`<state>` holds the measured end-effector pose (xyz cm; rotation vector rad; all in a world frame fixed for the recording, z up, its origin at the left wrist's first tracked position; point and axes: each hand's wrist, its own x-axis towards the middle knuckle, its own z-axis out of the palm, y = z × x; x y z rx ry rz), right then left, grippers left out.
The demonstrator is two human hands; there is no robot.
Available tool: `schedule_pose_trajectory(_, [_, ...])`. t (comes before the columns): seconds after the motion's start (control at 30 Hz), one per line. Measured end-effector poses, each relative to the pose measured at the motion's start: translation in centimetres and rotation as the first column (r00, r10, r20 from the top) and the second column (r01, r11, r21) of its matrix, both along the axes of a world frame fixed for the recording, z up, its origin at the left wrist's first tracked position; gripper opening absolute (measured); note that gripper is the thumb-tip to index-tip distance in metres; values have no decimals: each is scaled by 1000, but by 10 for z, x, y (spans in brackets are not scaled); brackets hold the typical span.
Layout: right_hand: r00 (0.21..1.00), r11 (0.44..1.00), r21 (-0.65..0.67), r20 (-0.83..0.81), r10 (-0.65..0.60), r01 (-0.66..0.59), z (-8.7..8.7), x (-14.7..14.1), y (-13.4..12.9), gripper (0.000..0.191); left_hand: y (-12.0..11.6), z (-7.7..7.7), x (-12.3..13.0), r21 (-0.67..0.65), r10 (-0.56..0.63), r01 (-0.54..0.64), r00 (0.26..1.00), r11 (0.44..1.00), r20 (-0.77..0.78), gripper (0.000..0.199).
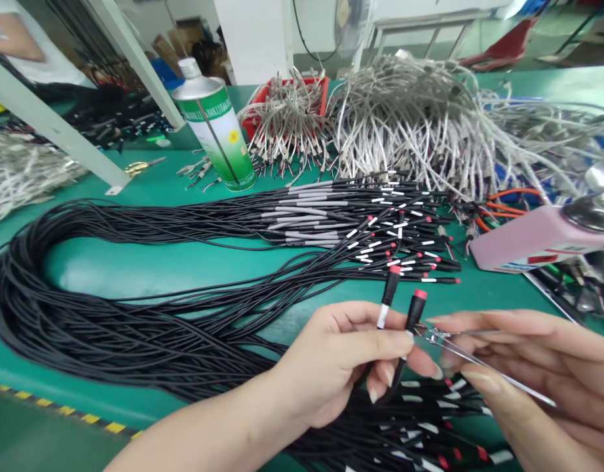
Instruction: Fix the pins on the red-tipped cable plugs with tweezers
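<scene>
Two black cables with red-tipped connector ends are pinched in my left hand (351, 347). One connector (391, 288) leans up between the fingers. The other connector (416, 309) stands under my thumb, and both cables have white labels. My right hand (542, 367) is closed on a thin, shiny metal tool (498, 375); its exact kind is hard to make out. The tool's left end lies close beside the second connector, and I cannot tell whether they touch. Below and behind my hands lies a long looped bundle of black cables (110, 328) with red and white ends.
A green and white can (218, 131) stands behind the bundle. Grey-white cables (405, 118) are heaped at the back, some in a red bin (324, 98). To the right is a pink bottle (532, 239). Scissors (143, 166) lie by a post. A person (31, 46) is at far left.
</scene>
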<state>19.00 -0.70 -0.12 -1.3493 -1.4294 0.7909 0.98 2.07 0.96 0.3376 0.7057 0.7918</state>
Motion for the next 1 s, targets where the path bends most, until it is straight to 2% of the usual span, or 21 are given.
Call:
schedule_pose_trajectory(0.07, [1000,1000,0,5,-4,4,1,1,0,32,0,0,-1,12,-8,8,1000,1000,-3,13])
schedule_pose_trajectory(0.23, [989,991,71,101,104,-111,-3,9,1,29,0,-1,-1,26,-26,26,1000,999,4,14])
schedule_pose_trajectory(0.37, [991,998,24,123,53,-56,-6,13,-2,18,-1,-1,0,23,-40,41,999,999,-30,18])
schedule_pose_trajectory(0.6, [998,999,31,56,-19,17,-3,10,-8,40,0,-1,2,1,-6,6,1000,1000,-23,22])
schedule_pose_trajectory(0.8, [1000,998,54,1,28,-28,-4,5,-11,41,0,1,2,-14,8,-8,1000,1000,5,29])
schedule_pose_trajectory(1.0, [998,997,58,28,51,-53,-6,4,-10,41,-1,3,2,-9,6,-6,1000,1000,11,35])
